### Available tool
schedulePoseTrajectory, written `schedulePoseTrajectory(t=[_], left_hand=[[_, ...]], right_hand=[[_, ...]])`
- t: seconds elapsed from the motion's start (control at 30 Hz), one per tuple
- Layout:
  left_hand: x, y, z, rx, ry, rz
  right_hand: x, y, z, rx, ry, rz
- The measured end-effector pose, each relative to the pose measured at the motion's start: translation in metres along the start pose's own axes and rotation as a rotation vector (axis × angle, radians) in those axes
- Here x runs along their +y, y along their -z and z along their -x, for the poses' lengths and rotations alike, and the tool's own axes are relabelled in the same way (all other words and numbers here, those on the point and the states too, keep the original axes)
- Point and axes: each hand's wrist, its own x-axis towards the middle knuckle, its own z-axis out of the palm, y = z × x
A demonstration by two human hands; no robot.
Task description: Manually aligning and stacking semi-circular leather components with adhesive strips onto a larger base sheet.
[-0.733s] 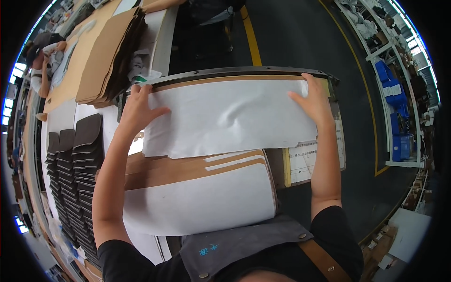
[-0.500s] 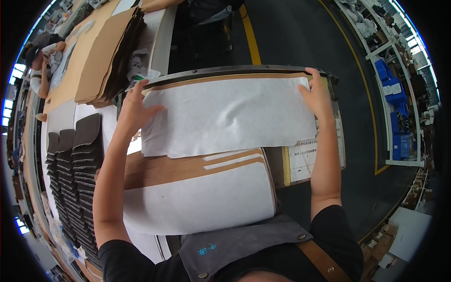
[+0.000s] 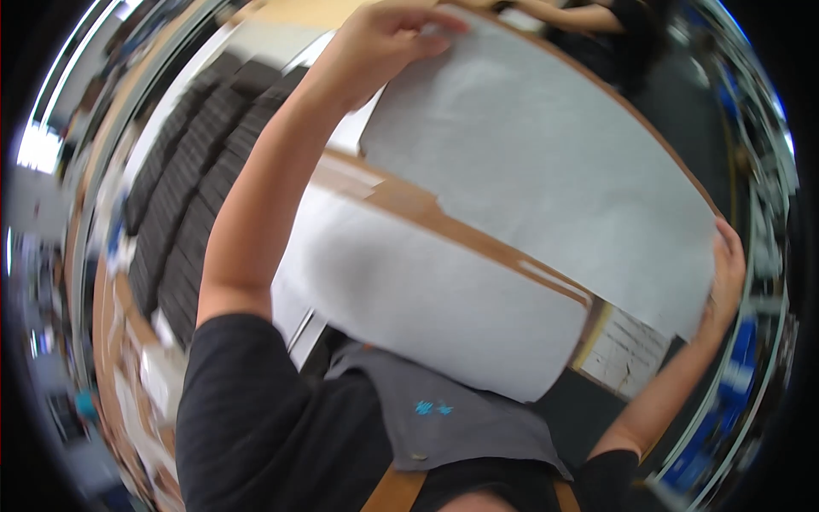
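Observation:
A large white-faced sheet (image 3: 546,162) with a brown edge is raised and tilted in front of me, its right end lower in the picture. My left hand (image 3: 388,47) is closed at its upper left corner, thumb and fingers on the edge. My right hand (image 3: 725,277) is wrapped round its right end, partly hidden behind it. Nearer my body lies another white-faced sheet (image 3: 435,290), curved downward, with brown material (image 3: 409,205) showing along its far side. Motion smears the picture somewhat.
Rows of dark grey stacked pads (image 3: 200,171) lie at the left. A printed paper (image 3: 627,350) is beside the right end of the near sheet. Another person's arm (image 3: 580,17) shows at the top. Shelves with blue bins (image 3: 738,371) stand at the right.
The held sheet has come up off the metal-edged surface and turned, left end up and right end down. Both hands moved with it. My view has swung as well.

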Motion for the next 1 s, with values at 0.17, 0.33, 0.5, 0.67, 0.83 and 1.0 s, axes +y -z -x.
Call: schedulePoseTrajectory(t=[0.17, 0.33, 0.5, 0.67, 0.83, 1.0], left_hand=[[-0.001, 0.104, 0.110, 0.295, -0.015, -0.246], [-0.043, 0.176, 0.334, 0.742, 0.421, -0.317], [-0.105, 0.152, 0.518, 1.062, 0.681, 0.093], [-0.158, 0.140, 0.579, 1.109, 1.006, -0.052], [-0.155, 0.139, 0.459, 0.685, 0.684, -1.211], [-0.108, 0.077, 0.271, 0.405, 0.302, -0.523]], right_hand=[[-0.054, -0.112, 0.000, -0.295, 0.115, 0.023], [-0.134, -0.291, 0.058, -0.819, 0.518, 0.011], [-0.146, -0.406, 0.134, -1.213, 0.595, -0.159], [-0.134, -0.392, 0.138, -1.074, 0.876, -0.047], [-0.101, -0.292, 0.109, -0.987, 0.870, 0.310], [-0.069, -0.247, 0.121, -1.038, 0.677, 0.520]])
